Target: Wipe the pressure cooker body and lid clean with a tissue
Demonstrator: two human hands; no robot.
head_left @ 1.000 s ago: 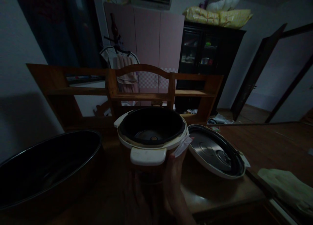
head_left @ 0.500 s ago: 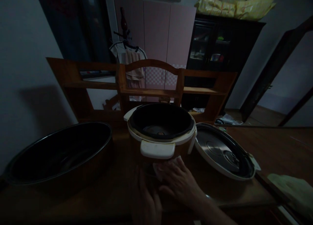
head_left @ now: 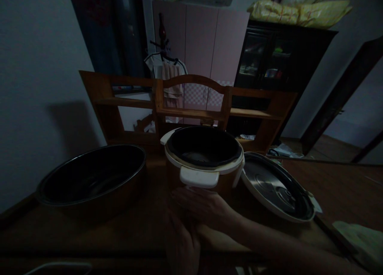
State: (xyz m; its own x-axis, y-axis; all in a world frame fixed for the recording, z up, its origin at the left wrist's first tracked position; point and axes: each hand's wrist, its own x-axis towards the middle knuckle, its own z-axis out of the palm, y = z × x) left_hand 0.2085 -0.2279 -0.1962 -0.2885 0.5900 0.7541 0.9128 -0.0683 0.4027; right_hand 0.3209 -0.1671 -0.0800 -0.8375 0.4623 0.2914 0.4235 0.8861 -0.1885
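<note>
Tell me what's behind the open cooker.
A wooden shelf unit stands behind the cooker, with a pink cabinet farther back. The cooker hides whatever lies directly behind its body.

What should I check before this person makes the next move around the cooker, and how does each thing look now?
1. Lid off the cooker: ok; it lies to the right, metal underside showing.
2. Cooker upright on the table: ok, with its top open.
3. Dark pot apart from the cooker: ok; it stands to the left.
4. Hands clear of the cooker's front: not ok; the right hand is there, just below the white handle, with the left hand close by.
5. Cooker's inside bare: cannot tell; too dark.
6. Cloth in the right hand: cannot tell; too dim and blurred.
</note>
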